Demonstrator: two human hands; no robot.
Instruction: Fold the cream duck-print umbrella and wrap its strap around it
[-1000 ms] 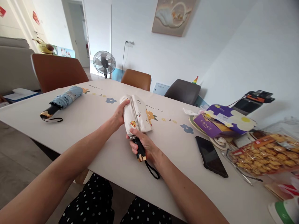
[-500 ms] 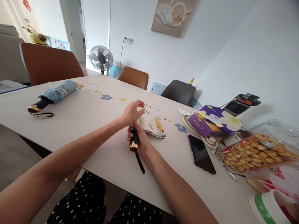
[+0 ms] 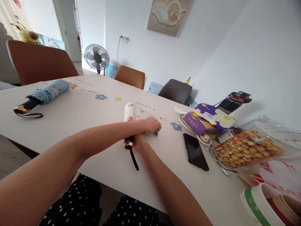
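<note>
A folded white umbrella [image 3: 129, 110] with small yellow cartoon prints lies on the table in front of me, its black handle with a gold-coloured end and a black wrist strap [image 3: 134, 159] pointing towards me. My right hand [image 3: 138, 142] is wrapped around it near the top of the handle; my left forearm hides most of those fingers. Crossing over it, my left hand [image 3: 152, 125] is closed at the right edge of a loose flap of the umbrella's fabric. Its fingertips are partly hidden.
A light blue folded umbrella [image 3: 49, 91] lies at the left. On the right are a black phone [image 3: 196, 152], glasses [image 3: 219, 161], a purple box [image 3: 204, 119], a clear tub of cookies [image 3: 246, 150] and a white-and-green roll [image 3: 256, 201]. Chairs stand beyond the table.
My left hand has moved right and down, from open above the umbrella to closed on the fabric's edge. My right hand stays at the handle. The view has shifted slightly right.
</note>
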